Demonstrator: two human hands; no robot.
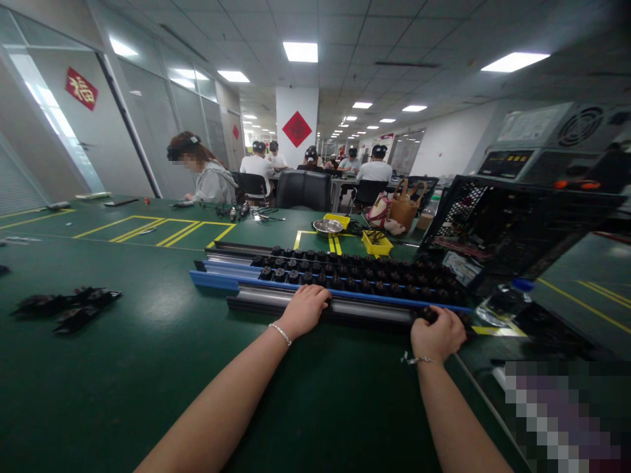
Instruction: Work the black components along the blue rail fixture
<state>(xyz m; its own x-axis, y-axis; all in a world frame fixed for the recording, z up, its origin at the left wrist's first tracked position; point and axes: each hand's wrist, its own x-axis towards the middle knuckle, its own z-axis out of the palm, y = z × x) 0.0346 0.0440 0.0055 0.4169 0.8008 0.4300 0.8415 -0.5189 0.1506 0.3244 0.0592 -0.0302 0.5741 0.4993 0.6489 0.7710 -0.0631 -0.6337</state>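
A long black rail (367, 311) with a shiny inner channel lies nearest me on the green table. My left hand (306, 310) rests over the middle of this rail, its fingers closed around something dark, mostly hidden by them. At the rail's right end, my right hand (441, 334) has its fingers curled on a small black round part (424, 315). Just behind lies a blue rail (214, 278), alongside further parallel rails. Rows of black round parts (335, 268) sit in these rails, filling their middle and right lengths.
At the right stand an open computer case (522, 217) and a clear bottle (505, 303) with a blue cap. Beyond the rails are a metal bowl (328, 227) and a yellow bin (377, 244). Black parts (69, 305) lie left. A person (210, 174) sits across the table.
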